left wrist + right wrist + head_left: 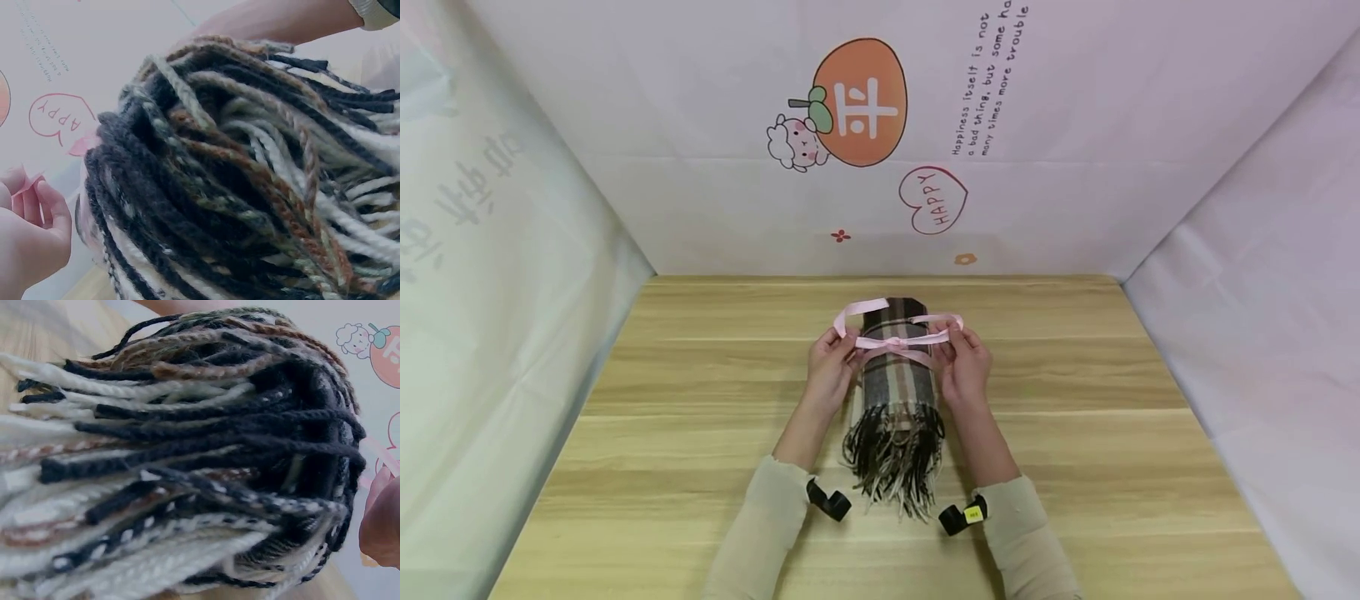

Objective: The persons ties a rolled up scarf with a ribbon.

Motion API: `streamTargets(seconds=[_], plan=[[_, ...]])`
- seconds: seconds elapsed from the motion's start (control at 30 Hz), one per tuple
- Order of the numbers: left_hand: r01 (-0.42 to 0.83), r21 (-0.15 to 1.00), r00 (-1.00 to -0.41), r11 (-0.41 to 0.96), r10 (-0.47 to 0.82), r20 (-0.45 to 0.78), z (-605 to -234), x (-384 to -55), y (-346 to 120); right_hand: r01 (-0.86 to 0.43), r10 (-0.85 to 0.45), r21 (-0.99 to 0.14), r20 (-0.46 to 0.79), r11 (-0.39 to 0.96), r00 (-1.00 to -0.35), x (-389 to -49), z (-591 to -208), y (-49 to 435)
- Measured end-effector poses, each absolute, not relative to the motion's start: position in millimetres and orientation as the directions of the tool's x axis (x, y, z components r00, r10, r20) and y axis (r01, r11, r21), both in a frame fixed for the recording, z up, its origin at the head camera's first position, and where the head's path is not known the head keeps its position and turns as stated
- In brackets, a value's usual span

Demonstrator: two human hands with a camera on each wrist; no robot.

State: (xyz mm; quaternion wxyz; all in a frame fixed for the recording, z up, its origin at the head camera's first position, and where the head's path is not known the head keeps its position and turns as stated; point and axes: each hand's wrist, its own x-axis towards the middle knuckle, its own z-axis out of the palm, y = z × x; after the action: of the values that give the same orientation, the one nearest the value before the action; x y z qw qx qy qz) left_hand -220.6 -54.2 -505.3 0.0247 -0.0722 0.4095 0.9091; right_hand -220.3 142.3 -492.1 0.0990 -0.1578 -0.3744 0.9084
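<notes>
A rolled plaid scarf (898, 383) in grey, black, beige and brown lies lengthwise on the table, its fringe (898, 458) toward the person. Around its middle runs a pink ribbon (895, 342), knotted on top. On the left side, my left hand (831, 364) pinches one end of the ribbon; the loose tail curls up past the fingers. My right hand (964, 364) pinches the other end at the right, and its tail bends back over the scarf. Between both hands the ribbon is stretched nearly straight. Fringe strands (206, 169) fill most of the left wrist view, and strands (219, 450) likewise fill the right.
The wood-grain table (700, 400) extends on both sides of the scarf. Behind it stands a white printed backdrop (722, 208), with white sheets hanging left and right. Each wrist wears a black camera mount, one (830, 502) left and one (961, 517) right.
</notes>
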Motion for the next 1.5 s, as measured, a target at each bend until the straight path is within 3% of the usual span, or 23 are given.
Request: streamTargets(seconds=[0.2,0.47,0.77,1.0,1.3,1.5], plan=[[-0.12,0.728,-0.984,-0.675,-0.014,-0.175,-503,-219,-62,-0.103,0.385,-0.778,-0.186,-0.619,-0.904,-221,-491,146],[-0.13,0.709,-0.968,-0.693,-0.068,-0.243,-508,-213,-84,-0.051,0.418,-0.853,-0.202,-0.52,-0.886,-214,-498,161],[-0.156,0.774,-0.954,-0.614,-0.111,-0.28,-509,-197,-105,-0.044,0.476,-0.904,-0.182,-0.425,-0.86,-202,-503,169],[-0.188,0.754,-0.929,-0.63,-0.135,-0.344,-513,-197,-108,-0.016,0.508,-0.916,-0.208,-0.402,-0.835,-200,-507,169],[-0.181,0.719,-0.912,-0.671,-0.158,-0.378,-517,-201,-109,0.109,0.581,-0.916,-0.334,-0.387,-0.742,-202,-517,172],[-0.17,0.701,-0.905,-0.693,-0.172,-0.389,-521,-204,-115,0.156,0.527,-0.876,-0.408,-0.456,-0.745,-207,-521,174]])
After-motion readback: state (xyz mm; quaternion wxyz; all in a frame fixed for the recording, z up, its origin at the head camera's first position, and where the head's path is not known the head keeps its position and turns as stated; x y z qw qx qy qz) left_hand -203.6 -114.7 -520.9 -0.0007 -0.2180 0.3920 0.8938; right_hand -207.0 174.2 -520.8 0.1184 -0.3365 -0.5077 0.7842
